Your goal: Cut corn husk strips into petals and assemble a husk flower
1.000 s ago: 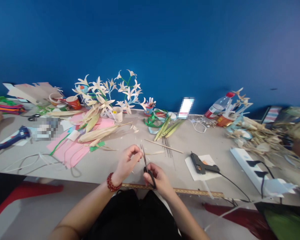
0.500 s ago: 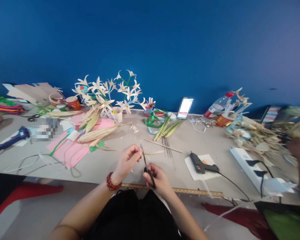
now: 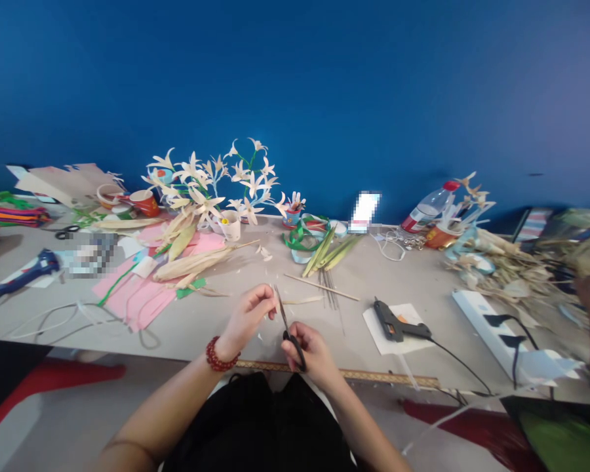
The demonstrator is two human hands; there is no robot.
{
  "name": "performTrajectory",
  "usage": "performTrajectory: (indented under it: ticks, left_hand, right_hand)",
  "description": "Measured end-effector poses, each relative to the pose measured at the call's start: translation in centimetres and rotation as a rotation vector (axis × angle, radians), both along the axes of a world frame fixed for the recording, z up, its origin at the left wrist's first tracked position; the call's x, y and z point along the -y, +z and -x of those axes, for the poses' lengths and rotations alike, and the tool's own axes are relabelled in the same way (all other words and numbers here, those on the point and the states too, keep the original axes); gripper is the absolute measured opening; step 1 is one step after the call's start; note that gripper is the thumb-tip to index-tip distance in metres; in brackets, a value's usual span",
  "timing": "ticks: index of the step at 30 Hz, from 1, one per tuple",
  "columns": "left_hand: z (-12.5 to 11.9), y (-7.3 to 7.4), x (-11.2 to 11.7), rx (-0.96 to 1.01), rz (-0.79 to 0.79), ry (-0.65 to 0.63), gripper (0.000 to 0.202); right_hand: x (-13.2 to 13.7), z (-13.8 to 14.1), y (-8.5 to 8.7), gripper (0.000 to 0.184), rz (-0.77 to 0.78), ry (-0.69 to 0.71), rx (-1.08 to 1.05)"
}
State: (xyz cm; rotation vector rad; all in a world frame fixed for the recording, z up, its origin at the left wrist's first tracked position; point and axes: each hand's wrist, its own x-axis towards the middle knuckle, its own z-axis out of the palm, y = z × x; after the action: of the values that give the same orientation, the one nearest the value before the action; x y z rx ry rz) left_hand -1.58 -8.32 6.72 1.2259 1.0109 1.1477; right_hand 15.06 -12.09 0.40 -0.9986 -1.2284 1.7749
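Observation:
In my right hand (image 3: 311, 354) is a pair of black-handled scissors (image 3: 284, 316), its blades pointing up and away from me. My left hand (image 3: 254, 313) is beside the blade tips with thumb and fingers pinched together; whatever lies between them is too small to make out. Beyond my hands a thin stick (image 3: 322, 287) and several dark wires (image 3: 330, 290) lie on the table. Green leaf strips (image 3: 324, 252) rest behind them. Pale dried husks (image 3: 196, 263) lie to the left on pink paper (image 3: 140, 301).
White husk flowers (image 3: 204, 196) stand at the back in cups. On the right are a black glue gun (image 3: 398, 324), a white power strip (image 3: 491, 328) and a bottle (image 3: 427, 208). A blue glue gun (image 3: 29, 270) lies left. Other people's hands show at both edges.
My left hand has shifted slightly left, a little away from the scissor blades. My right hand and the scissors stay almost in place. The hand at the right edge has moved slightly.

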Motion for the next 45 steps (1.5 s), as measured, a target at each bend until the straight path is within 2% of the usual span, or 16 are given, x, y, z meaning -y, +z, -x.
performTrajectory:
  ticks: [14,17,22,26,31,33,36,41,45]
  left_hand:
    - [0.5,0.2,-0.3,-0.013,0.007,-0.069,0.019]
    - [0.9,0.0,-0.5,-0.063,0.012,-0.098,0.019]
    - [1.0,0.1,-0.5,-0.239,-0.001,-0.211,0.018]
    - [1.0,0.7,-0.5,-0.362,-0.060,-0.264,0.016]
    - [1.5,1.0,-0.7,-0.392,-0.070,-0.353,0.009]
    - [1.6,0.9,-0.7,-0.297,-0.031,-0.321,0.013]
    - [1.4,0.1,-0.3,-0.132,-0.021,-0.204,0.020]
    - [-0.1,-2.2,1.5,-0.127,-0.167,-0.122,0.014]
    - [-1.2,-3.0,2.0,-0.082,-0.114,0.035,0.019]
  right_hand:
    - [-0.3,-0.6,0.5,0.049,0.006,-0.023,0.092]
    - [-0.8,-0.8,1.2,0.046,-0.019,-0.087,0.110]
    - [-2.7,-0.2,3.5,0.037,-0.167,-0.236,0.010]
    - [-4.0,0.4,4.4,0.033,-0.192,-0.237,-0.039]
    - [-4.5,0.2,4.4,0.034,-0.171,-0.188,-0.019]
    - [-4.3,0.0,4.4,0.033,-0.158,-0.195,-0.019]
    - [-3.9,0.0,4.4,0.031,-0.143,-0.295,-0.036]
    - [-3.5,0.8,3.6,0.028,-0.157,-0.480,-0.052]
    - [-3.2,1.5,3.0,0.031,-0.160,-0.500,-0.052]
